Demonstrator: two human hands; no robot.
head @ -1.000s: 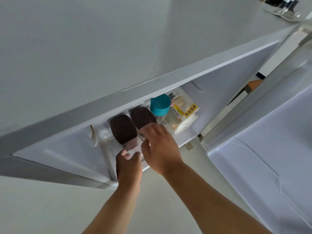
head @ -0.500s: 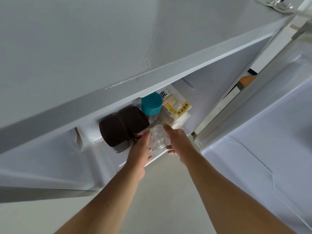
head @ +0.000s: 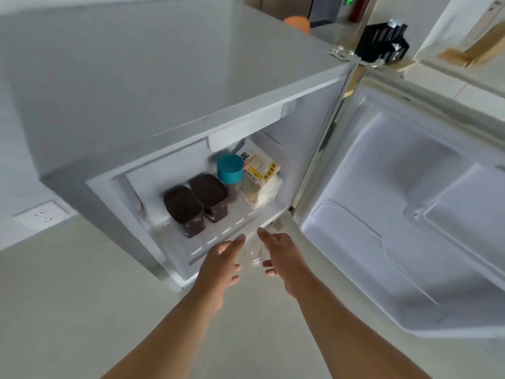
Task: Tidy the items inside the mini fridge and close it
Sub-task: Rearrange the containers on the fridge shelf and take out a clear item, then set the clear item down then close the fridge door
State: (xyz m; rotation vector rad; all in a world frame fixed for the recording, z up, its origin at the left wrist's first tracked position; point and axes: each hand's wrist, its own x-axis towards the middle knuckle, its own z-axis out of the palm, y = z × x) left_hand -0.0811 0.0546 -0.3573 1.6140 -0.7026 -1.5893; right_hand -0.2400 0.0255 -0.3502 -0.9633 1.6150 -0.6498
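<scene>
The grey mini fridge (head: 191, 77) stands with its door (head: 410, 214) swung wide to the right. On its white shelf (head: 218, 232) sit two dark brown lidded containers (head: 183, 205) (head: 209, 191), a jar with a teal lid (head: 230, 168) and a bag of sliced bread (head: 262, 179) at the right. In front of the shelf's edge, my left hand (head: 218, 266) and my right hand (head: 281, 255) press from either side on a clear see-through container (head: 252, 251). Its exact shape is hard to make out.
Pale floor (head: 82, 310) lies below the fridge. A wall socket (head: 41, 216) is low on the left wall. Behind the fridge top are an orange object (head: 297, 23) and a black item (head: 382, 45) by the door hinge (head: 344, 54).
Both hands have drawn back from the shelf toward me, carrying the clear container between them out past the fridge's front edge. My head has pulled back, showing the whole door.
</scene>
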